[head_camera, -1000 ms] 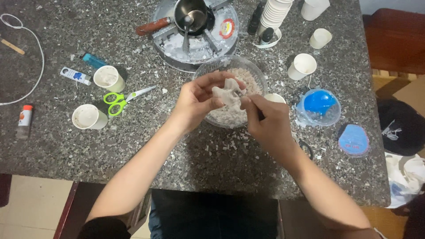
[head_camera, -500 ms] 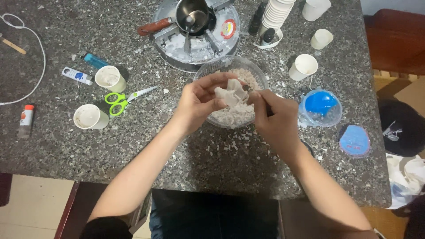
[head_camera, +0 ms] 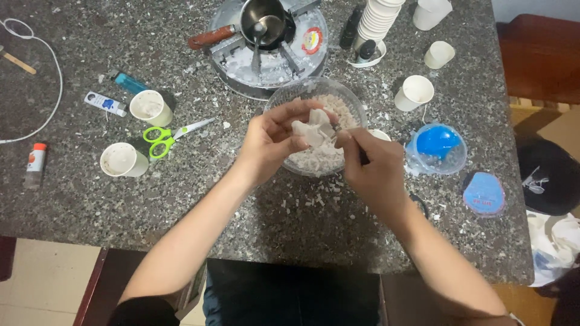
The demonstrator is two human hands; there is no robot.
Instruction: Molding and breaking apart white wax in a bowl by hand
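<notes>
My left hand (head_camera: 273,140) grips a pale chunk of wax (head_camera: 312,131) over a clear glass bowl (head_camera: 284,92) filled with white flakes. My right hand (head_camera: 373,166) is closed around a thin dark-handled tool (head_camera: 363,157) whose tip touches the chunk. Both hands hover just above the near side of the bowl. White shavings litter the speckled stone countertop (head_camera: 181,199) around the bowl.
Behind the bowl sits a round metal burner tray (head_camera: 238,60) with a small steel pot (head_camera: 264,19). Left: two white cups (head_camera: 150,106) (head_camera: 121,160), green scissors (head_camera: 166,136), a lighter (head_camera: 127,83), tubes. Right: stacked cups (head_camera: 377,21), loose cups, a blue container (head_camera: 436,145) and lid (head_camera: 483,193).
My right hand has shifted slightly against the chunk while the left keeps it over the bowl. Otherwise nothing has moved.
</notes>
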